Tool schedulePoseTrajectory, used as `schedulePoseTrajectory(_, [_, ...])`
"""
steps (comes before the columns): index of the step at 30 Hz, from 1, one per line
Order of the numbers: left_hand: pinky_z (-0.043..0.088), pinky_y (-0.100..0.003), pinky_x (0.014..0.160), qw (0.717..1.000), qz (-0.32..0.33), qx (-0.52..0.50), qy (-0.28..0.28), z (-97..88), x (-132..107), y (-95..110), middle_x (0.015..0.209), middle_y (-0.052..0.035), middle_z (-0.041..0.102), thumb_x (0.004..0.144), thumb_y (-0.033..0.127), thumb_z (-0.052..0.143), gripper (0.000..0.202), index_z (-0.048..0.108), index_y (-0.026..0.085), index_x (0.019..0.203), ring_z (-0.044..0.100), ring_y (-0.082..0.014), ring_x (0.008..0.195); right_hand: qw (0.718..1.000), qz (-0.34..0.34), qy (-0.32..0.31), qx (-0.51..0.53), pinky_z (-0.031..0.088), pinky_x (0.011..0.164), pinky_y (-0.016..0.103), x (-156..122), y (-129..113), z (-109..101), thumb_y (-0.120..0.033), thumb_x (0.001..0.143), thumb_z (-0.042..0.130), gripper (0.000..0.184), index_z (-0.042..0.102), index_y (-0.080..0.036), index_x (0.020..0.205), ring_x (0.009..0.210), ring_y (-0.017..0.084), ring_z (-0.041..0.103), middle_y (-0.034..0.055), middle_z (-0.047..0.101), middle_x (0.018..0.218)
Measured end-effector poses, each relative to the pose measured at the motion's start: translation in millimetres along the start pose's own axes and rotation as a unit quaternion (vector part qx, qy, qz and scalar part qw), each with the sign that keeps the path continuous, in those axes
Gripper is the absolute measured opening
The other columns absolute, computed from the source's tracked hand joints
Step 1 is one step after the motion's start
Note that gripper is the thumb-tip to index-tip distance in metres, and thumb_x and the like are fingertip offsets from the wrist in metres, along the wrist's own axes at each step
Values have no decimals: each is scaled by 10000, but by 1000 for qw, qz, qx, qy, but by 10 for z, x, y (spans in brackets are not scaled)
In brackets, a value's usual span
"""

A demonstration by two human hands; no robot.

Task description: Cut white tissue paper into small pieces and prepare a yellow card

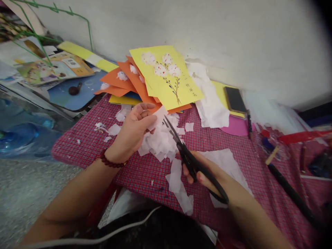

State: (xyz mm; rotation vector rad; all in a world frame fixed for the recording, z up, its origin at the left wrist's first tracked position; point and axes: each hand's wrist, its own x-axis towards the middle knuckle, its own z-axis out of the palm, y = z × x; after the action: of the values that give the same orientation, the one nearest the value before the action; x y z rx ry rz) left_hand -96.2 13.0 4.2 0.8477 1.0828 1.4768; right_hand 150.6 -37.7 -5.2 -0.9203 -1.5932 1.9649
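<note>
My left hand pinches a small piece of white tissue paper between thumb and fingers. In my right hand is a pair of scissors with long black handles. Their blades are slightly parted, and the tips point up and left, close to the paper's right edge. Whether they touch it I cannot tell. Below both hands lies a heap of cut white paper pieces. Longer paper strips and a larger white sheet rest nearer to me, partly under my right hand.
Against the wall lean a yellow card with white paper flowers and several orange cards. A phone and a marker lie right, on the red checked tablecloth. A blue stool stands left, beside a water bottle.
</note>
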Motion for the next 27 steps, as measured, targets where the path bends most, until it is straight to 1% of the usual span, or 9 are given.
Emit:
schedulePoseTrajectory(2, [419, -190, 470, 1000, 0, -14, 15, -10, 3, 15, 684, 55, 510, 718, 97, 661, 268, 587, 179, 962, 478, -60, 506, 995, -4, 3, 103, 425, 649, 268, 14, 60, -16, -598, 895, 619, 488, 580, -221, 1203, 715, 141, 545, 35, 595, 900])
schedulePoseTrajectory(5, [455, -188, 512, 999, -9, -45, 10, -20, 11, 25, 712, 48, 534, 718, 98, 672, 272, 596, 179, 967, 522, -66, 549, 963, 39, -22, 265, 435, 639, 264, 43, 85, -12, -656, 857, 616, 545, 603, -208, 1167, 674, 136, 575, 36, 616, 872])
schedulePoseTrajectory(7, [473, -189, 536, 998, -13, -57, -8, -20, 16, 20, 714, 52, 543, 711, 88, 688, 291, 595, 189, 968, 534, -67, 564, 948, 68, -37, 309, 459, 662, 276, 53, 41, -8, -669, 818, 652, 590, 607, -197, 1170, 688, 149, 606, 42, 629, 870])
schedulePoseTrajectory(11, [480, -181, 564, 999, -11, -46, -20, -11, 24, 9, 769, 47, 585, 700, 56, 689, 299, 582, 206, 935, 553, -60, 598, 944, 70, -26, 321, 515, 783, 347, 41, -63, -48, -674, 773, 700, 573, 625, -216, 1109, 748, 175, 647, 49, 654, 895])
schedulePoseTrajectory(13, [477, -175, 576, 999, -14, -36, -12, -8, 31, 8, 781, 48, 587, 706, 49, 679, 267, 577, 208, 895, 553, -53, 607, 948, 72, -15, 311, 522, 814, 373, 23, -57, -73, -683, 769, 696, 556, 623, -232, 1086, 755, 180, 651, 47, 652, 902])
schedulePoseTrajectory(16, [463, -166, 570, 999, -19, -28, 0, -16, 49, 3, 773, 50, 582, 711, 57, 684, 237, 576, 205, 862, 548, -48, 610, 964, 74, -14, 253, 523, 745, 367, -17, 4, -84, -720, 812, 613, 578, 593, -244, 1140, 717, 180, 628, 49, 633, 899])
schedulePoseTrajectory(19, [439, -162, 541, 1000, -7, -28, 1, -31, 66, -10, 752, 47, 583, 694, 75, 709, 246, 580, 195, 864, 538, -50, 598, 994, 17, 7, 104, 488, 656, 335, -56, 11, -64, -697, 835, 606, 573, 561, -242, 1180, 695, 184, 569, 50, 603, 878])
schedulePoseTrajectory(22, [407, -163, 511, 1000, -4, -19, -6, -31, 55, -9, 728, 46, 586, 677, 77, 719, 266, 586, 186, 881, 509, -49, 565, 999, 11, 16, -46, 430, 574, 285, -53, -57, -13, -635, 851, 642, 495, 570, -213, 1099, 676, 168, 501, 42, 560, 818])
schedulePoseTrajectory(27, [363, -176, 496, 996, -42, 36, -66, -3, -19, 5, 644, 68, 528, 687, 64, 706, 329, 609, 183, 978, 456, -53, 519, 997, 28, 32, -60, 387, 528, 257, 15, -90, 57, -654, 842, 644, 622, 511, -197, 1242, 632, 140, 436, 6, 505, 774])
